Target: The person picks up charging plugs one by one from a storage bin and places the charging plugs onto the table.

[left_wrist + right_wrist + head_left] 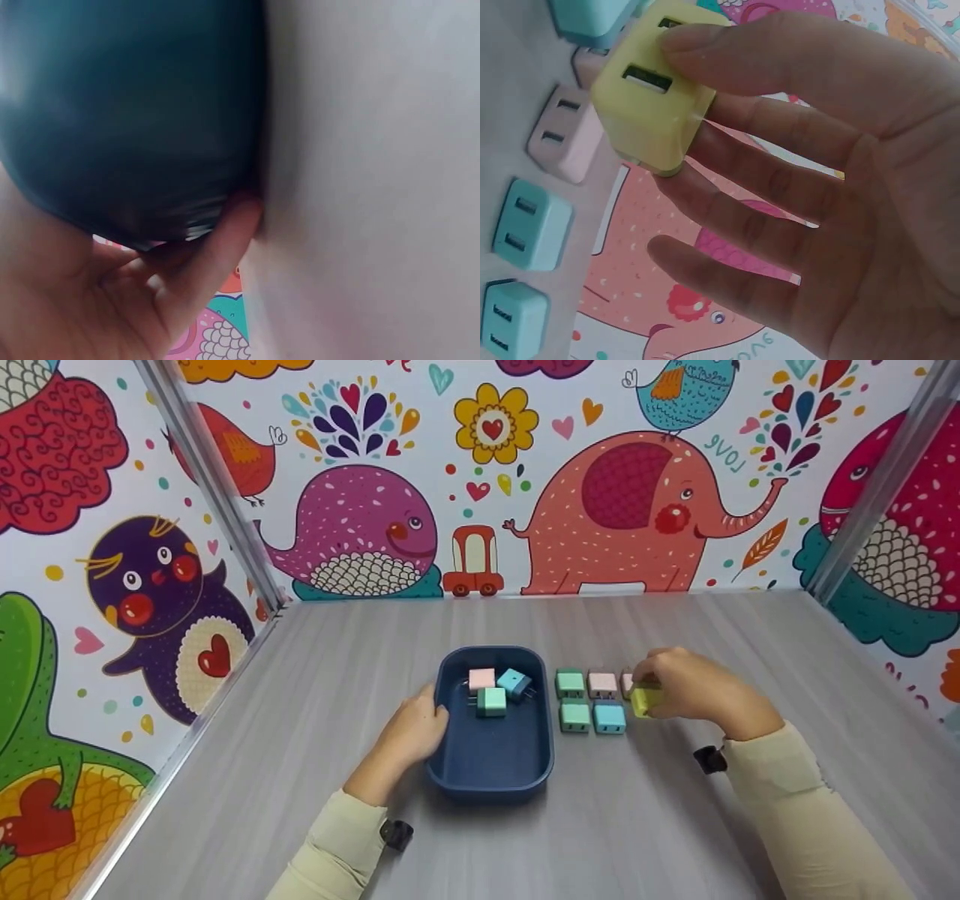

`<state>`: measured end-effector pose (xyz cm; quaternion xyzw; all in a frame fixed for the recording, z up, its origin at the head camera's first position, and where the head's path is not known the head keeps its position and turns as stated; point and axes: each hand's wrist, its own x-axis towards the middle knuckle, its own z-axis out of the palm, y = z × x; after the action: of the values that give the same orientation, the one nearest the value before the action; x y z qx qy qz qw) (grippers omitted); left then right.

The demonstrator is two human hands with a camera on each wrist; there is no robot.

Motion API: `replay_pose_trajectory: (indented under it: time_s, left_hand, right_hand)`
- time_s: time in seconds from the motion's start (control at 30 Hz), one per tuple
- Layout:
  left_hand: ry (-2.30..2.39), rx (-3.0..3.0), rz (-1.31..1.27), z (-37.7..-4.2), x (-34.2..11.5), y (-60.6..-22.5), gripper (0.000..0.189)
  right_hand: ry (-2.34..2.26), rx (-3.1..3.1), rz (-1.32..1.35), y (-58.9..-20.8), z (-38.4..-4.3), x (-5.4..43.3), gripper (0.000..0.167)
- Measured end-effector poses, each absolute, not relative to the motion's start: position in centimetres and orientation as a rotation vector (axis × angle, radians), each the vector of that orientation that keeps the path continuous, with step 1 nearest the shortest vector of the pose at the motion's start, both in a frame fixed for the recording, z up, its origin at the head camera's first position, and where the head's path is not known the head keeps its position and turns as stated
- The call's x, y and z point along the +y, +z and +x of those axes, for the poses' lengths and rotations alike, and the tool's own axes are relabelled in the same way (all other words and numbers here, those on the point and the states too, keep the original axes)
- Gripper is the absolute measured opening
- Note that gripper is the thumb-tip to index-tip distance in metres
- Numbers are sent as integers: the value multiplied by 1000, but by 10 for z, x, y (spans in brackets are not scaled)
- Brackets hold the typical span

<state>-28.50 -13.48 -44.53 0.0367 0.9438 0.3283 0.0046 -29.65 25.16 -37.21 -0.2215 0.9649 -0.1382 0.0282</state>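
Note:
At the left wall of a dark blue plastic bin (pixel 491 750), my left hand (pixel 409 729) grips the side; the left wrist view shows its fingers at the bin's outer surface (pixel 135 112). A pink charger (pixel 481 679), a blue charger (pixel 514 684) and a green charger (pixel 492 701) lie inside, prongs showing. My right hand (pixel 690 694) pinches a yellow USB charger (pixel 642 700) between thumb and fingers, two ports visible in the right wrist view (pixel 641 112). Partly hidden behind that hand is another pink charger (pixel 627 684).
Right of the bin, USB chargers form two rows: a green one (pixel 570 682) and a pink one (pixel 602 684) at the back, a green one (pixel 575 717) and a blue one (pixel 610 718) in front. Patterned panels (pixel 360 525) border the grey table (pixel 322 660).

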Motion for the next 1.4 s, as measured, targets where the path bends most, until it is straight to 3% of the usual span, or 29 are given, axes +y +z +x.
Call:
replay_pose_trajectory:
  time_s: [0.67, 1.4]
  left_hand:
    - [1025, 2968, 139, -284, -135, -445, 51]
    - [1012, 2984, 147, -284, -135, -446, 48]
  right_hand:
    - [-318, 2923, -649, -390, -310, 251, 30]
    - [-343, 2887, -608, -400, -314, 250, 36]
